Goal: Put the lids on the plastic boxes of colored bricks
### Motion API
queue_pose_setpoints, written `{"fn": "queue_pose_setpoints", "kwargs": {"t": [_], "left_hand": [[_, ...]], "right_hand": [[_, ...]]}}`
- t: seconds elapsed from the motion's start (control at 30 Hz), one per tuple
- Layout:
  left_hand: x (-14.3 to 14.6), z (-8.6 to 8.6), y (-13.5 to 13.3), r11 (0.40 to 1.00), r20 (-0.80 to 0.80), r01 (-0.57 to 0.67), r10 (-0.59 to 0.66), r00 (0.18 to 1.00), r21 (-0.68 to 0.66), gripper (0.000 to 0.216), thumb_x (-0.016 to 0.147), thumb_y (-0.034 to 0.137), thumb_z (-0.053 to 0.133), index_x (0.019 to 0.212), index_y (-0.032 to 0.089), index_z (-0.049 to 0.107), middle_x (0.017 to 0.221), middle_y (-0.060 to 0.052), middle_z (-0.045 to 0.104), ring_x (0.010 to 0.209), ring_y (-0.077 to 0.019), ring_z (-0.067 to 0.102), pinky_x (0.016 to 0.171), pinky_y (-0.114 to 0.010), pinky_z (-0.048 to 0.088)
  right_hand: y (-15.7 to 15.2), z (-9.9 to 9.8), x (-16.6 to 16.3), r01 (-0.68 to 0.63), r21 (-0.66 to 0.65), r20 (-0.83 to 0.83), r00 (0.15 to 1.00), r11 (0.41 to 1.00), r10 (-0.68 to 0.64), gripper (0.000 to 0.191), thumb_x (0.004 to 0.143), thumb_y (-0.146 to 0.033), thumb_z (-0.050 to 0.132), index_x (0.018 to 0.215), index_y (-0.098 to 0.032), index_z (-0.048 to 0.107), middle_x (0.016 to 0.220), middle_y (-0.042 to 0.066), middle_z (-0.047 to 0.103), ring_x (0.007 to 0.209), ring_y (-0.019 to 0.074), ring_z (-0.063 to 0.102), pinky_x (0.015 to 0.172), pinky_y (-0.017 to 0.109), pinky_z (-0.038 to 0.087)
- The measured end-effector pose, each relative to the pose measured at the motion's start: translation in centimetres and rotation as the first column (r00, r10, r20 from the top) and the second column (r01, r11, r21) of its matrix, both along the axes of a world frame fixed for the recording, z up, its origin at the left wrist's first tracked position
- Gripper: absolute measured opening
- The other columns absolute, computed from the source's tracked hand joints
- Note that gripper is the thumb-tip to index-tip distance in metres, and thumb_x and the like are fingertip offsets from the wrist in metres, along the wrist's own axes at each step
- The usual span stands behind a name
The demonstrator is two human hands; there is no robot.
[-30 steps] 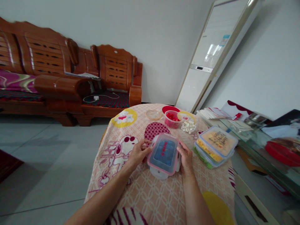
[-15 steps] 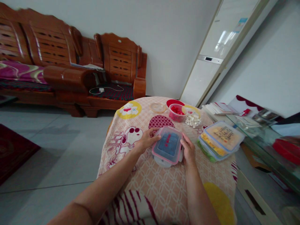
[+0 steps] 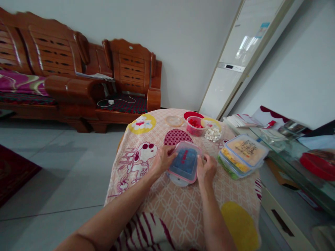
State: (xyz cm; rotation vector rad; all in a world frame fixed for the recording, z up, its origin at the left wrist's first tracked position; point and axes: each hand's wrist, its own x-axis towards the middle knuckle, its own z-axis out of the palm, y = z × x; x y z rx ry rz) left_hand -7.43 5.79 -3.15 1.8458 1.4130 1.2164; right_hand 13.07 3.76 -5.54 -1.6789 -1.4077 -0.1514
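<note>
Thumb and bent fingers of the left hand [image 3: 163, 159] grip the left edge of the box [image 3: 184, 162], which lies on the cloth [image 3: 180, 216] with its pink-rimmed lid [image 3: 187, 171] on and its near flap [image 3: 178, 181] jutting out; the right hand [image 3: 207, 169] grips the opposite edge, thumb at the rim, apart from the stack [image 3: 242, 155] farther right. Matched pressure from both sides should keep the box from skidding, the thumbs best bearing on the rim rather than the lid's broad middle.

A home's living room, shown by wooden seating [image 3: 56, 47] and cartoon-print tablecloth [image 3: 180, 216].
</note>
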Motion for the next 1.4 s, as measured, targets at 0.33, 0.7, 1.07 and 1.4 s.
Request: {"fn": "queue_pose_setpoints", "kwargs": {"t": [0.33, 0.7, 1.07, 1.4], "left_hand": [[0.4, -0.2, -0.6, 0.994, 0.131, 0.026, -0.011, 0.991, -0.110, 0.024, 0.082, 0.027, 0.058, 0.097, 0.021, 0.075, 0.093, -0.001, 0.075, 0.083, -0.0200, 0.069, 0.075, -0.026, 0.052], [0.4, -0.3, -0.4, 0.991, 0.171, 0.031, -0.008, 0.985, -0.130, 0.031, 0.084, 0.026, 0.060, 0.111, 0.021, 0.074, 0.103, -0.005, 0.076, 0.090, -0.0226, 0.072, 0.076, -0.029, 0.055], [0.3, -0.2, -0.5, 0.990, 0.182, 0.008, 0.017, 0.983, -0.138, 0.029, 0.083, 0.027, 0.062, 0.109, 0.021, 0.074, 0.105, -0.006, 0.076, 0.089, -0.0231, 0.073, 0.079, -0.031, 0.056], [0.8, -0.4, -0.6, 0.986, 0.237, -0.004, 0.044, 0.970, -0.167, 0.031, 0.083, 0.028, 0.062, 0.111, 0.019, 0.073, 0.101, -0.008, 0.077, 0.088, -0.0237, 0.073, 0.073, -0.030, 0.057]], "right_hand": [[-0.8, 0.9, -0.5, 0.056, -0.170, 0.198, 0.980, 0.984, -0.022, 0.053, 0.100, -0.038, 0.031, 0.064, -0.018, 0.065, 0.060, 0.012, 0.066, 0.051, 0.0171, 0.049, 0.057, 0.031, 0.024], [-0.3, 2.2, -0.9, 0.027, -0.293, 0.211, 0.977, 0.956, 0.037, 0.036, 0.096, -0.028, 0.038, 0.106, -0.009, 0.068, 0.090, 0.021, 0.071, 0.080, 0.0275, 0.066, 0.071, 0.035, 0.042], [5.1, 2.3, -1.7, -0.329, -0.229, 0.116, 0.925, 0.916, 0.362, 0.030, 0.094, -0.025, 0.041, 0.106, -0.017, 0.068, 0.106, 0.014, 0.069, 0.104, 0.0271, 0.060, 0.096, 0.039, 0.043], [5.2, 2.8, -1.5, -0.308, -0.296, 0.137, 0.923, 0.904, 0.359, 0.031, 0.097, -0.027, 0.039, 0.105, -0.015, 0.067, 0.105, 0.015, 0.070, 0.103, 0.0264, 0.061, 0.094, 0.038, 0.043]]}}
